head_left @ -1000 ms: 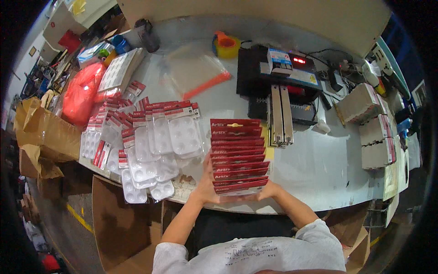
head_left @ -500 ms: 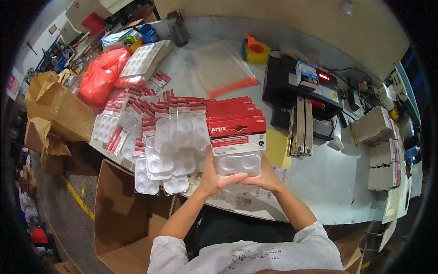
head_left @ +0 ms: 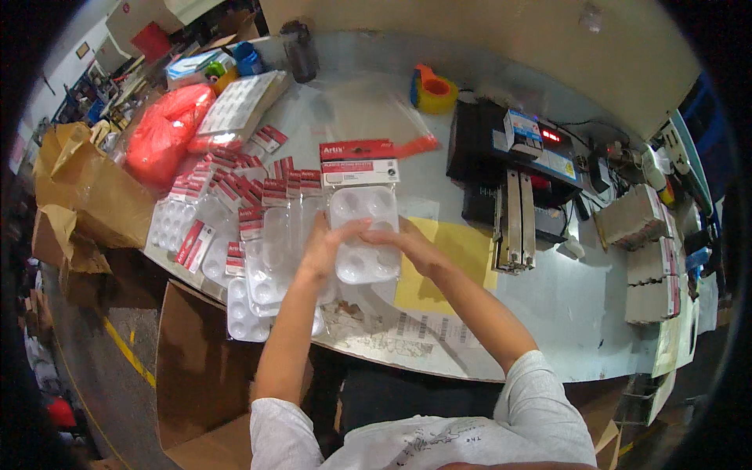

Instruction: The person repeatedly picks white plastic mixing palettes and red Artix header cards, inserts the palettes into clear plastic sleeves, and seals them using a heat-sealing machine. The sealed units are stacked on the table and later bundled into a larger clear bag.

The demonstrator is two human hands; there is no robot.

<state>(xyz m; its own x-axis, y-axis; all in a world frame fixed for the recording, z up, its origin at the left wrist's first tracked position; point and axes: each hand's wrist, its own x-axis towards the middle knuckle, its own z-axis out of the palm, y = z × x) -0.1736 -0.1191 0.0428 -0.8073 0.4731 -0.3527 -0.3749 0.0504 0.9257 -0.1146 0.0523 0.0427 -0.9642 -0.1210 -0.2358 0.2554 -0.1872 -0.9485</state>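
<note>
Between both hands I hold a stack of white plastic paint palettes (head_left: 365,205) in clear bags with red-and-white header cards. Its top palette faces me and shows round wells. My left hand (head_left: 319,247) grips the left edge with the thumb across the front. From the right side my right hand (head_left: 409,244) closes on it, its thumb also over the front. Most fingers are hidden behind the stack. Just left of my left hand lies a spread pile of similar bagged palettes (head_left: 268,270), several overlapping at the table's edge.
A yellow sheet (head_left: 446,266) lies right of the stack. Beyond it stands a black machine (head_left: 478,145) with a metal arm (head_left: 514,223). Clear bags (head_left: 368,110) and a tape roll (head_left: 435,94) are farther back. Card stacks (head_left: 652,258) stand right; an open carton (head_left: 207,376) sits below left.
Both hands have carried the stack left and farther from me, over beside the pile. It is now turned so the top palette's wells show fully.
</note>
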